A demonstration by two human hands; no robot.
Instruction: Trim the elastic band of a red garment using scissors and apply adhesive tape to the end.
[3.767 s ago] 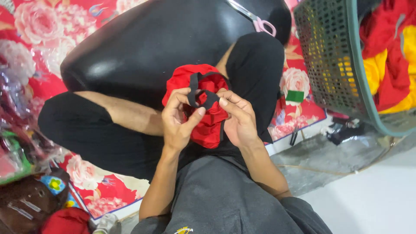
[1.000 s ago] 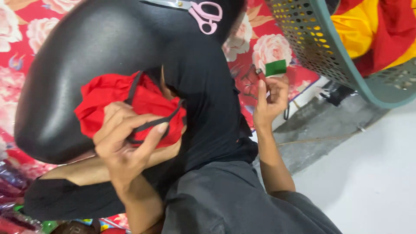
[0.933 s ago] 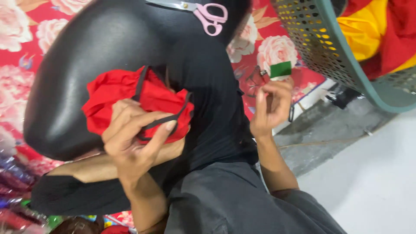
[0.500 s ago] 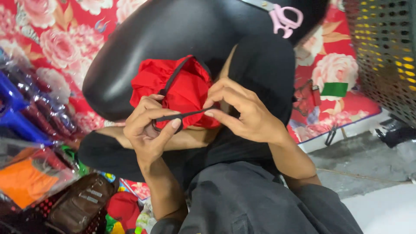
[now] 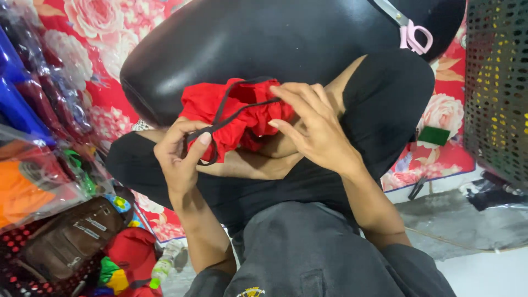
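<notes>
The right hand, back from the far-right green pad, now joins the left hand pinching the black strap over red cloth.

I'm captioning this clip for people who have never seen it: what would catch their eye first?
The bright red cloth at centre, bunched in the person's lap against a big glossy black cushion. The left hand pinches a thin black strap running across the cloth, while the right hand rests fingers on its top. Pink-handled scissors lie on the cushion, upper right.
</notes>
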